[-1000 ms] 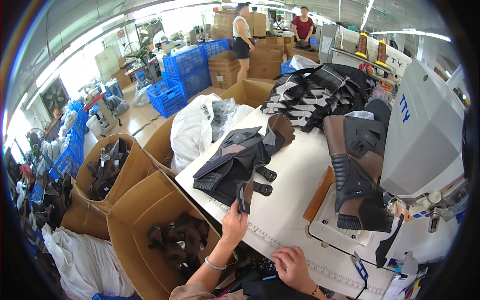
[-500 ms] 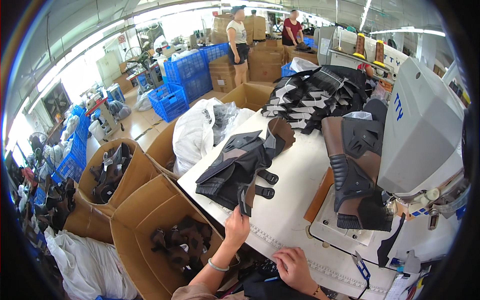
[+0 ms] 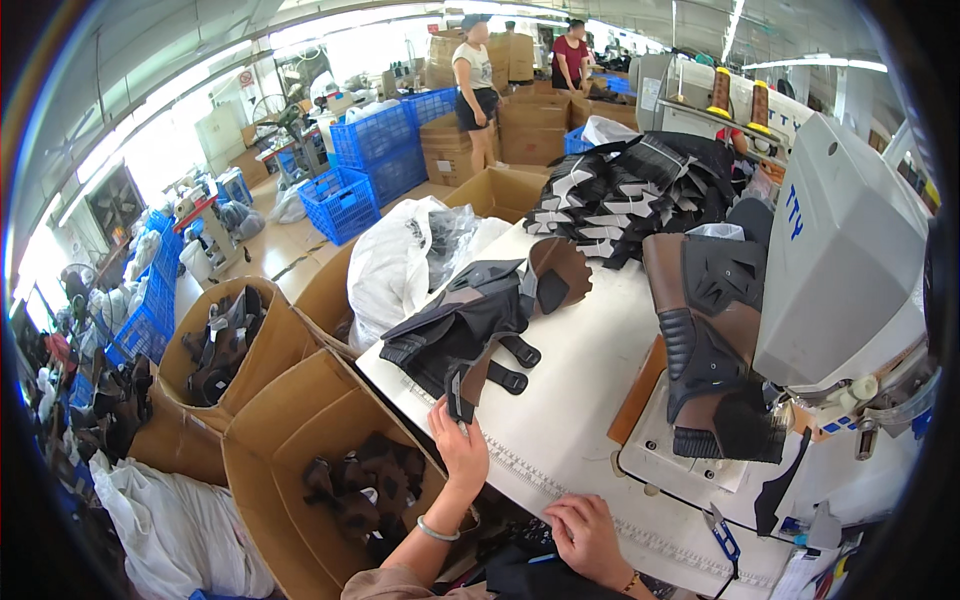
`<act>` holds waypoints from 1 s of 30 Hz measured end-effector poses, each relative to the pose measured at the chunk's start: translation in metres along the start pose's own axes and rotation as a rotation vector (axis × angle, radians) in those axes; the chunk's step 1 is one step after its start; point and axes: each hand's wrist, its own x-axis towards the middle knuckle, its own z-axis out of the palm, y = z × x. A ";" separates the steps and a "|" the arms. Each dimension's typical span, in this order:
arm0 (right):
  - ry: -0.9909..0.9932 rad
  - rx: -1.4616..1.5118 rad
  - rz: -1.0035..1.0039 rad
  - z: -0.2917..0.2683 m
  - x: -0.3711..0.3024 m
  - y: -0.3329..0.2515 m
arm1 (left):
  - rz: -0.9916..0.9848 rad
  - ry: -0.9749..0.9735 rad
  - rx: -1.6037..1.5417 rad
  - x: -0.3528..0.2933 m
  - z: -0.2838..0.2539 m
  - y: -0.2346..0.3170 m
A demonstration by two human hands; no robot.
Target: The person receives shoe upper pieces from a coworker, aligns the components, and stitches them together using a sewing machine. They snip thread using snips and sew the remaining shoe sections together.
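Here's the black-and-brown boot upper [image 3: 465,320], sprawled across the white table [image 3: 575,400], its narrow near tip pinched by the left hand [image 3: 461,450], the bulk stretching beyond those fingers! The right hand [image 3: 588,542] lies loosely curled at the table's edge (clasping anything? can't tell), apart from the piece. Rightward, a tall boot [image 3: 712,340] by the grey machine [image 3: 850,260].

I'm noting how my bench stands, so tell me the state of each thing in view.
Left hand: gripping the dark upper's near end.
Right hand: loosely curled, at table edge.
Dark upper: lying creased.
Straps: loose, unfastened.
Brown-and-black boot piece: upright or lying, unclear.
Black pieces: heaped.
Nearest cardboard box: open, partly filled.
Blue-handled snips: lying down; blades unclear.
Thread spools: upright, wound.
Blue crate: upright, open-topped.
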 end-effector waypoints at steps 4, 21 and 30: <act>0.007 -0.002 0.002 0.000 0.000 -0.002 | -0.067 -0.009 -0.053 -0.001 0.001 -0.006; 0.000 -0.003 0.007 0.002 -0.002 0.000 | -0.019 0.109 -0.189 -0.007 0.003 -0.011; 0.012 -0.014 0.018 0.001 0.002 -0.004 | 0.219 0.095 -0.319 -0.005 -0.008 -0.006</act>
